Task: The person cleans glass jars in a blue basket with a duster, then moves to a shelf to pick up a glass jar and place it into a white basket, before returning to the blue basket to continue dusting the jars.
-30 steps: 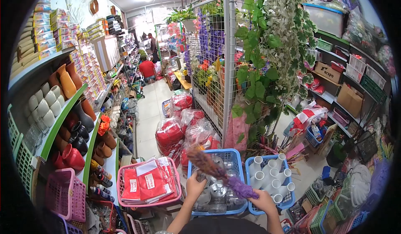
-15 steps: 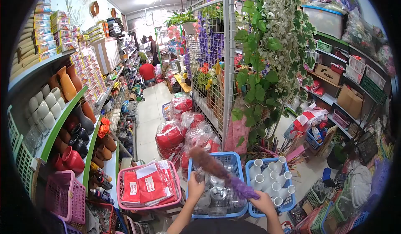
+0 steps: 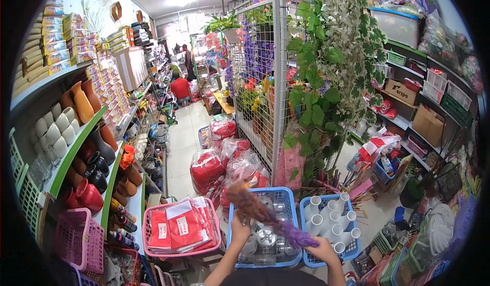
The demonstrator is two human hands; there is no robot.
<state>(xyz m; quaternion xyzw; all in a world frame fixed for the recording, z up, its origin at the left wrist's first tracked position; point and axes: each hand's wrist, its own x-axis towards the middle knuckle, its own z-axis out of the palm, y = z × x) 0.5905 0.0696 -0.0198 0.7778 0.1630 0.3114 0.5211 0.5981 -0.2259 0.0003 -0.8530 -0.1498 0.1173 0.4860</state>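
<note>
A duster with a brown head and a purple end [image 3: 293,234] slants over a blue basket [image 3: 295,219] of clear jars [image 3: 266,237]. My right hand [image 3: 322,249] is closed around its purple end. Near the brown part, above the basket's left side, my left hand [image 3: 241,229] has its fingers curled; what they hold, if anything, is partly hidden and I cannot make it out. White vases [image 3: 314,224] stand in a second blue basket at the right. On the left, a pink basket [image 3: 148,242] bears red packets [image 3: 181,225] in clear wrapping.
Plastic-wrapped red bundles [image 3: 208,167] lie beyond the baskets. A white wire rack [image 3: 275,82] with hanging leaves rises ahead. Shelves of vases [image 3: 81,102] line the left, crowded shelves the right. Down the aisle, a person in red [image 3: 180,88] is low near the floor; another person [image 3: 188,61] stands behind.
The duster's brown head has shifted slightly left, and its purple end a little right and down. My left hand has moved slightly; both hands stay over the baskets.
</note>
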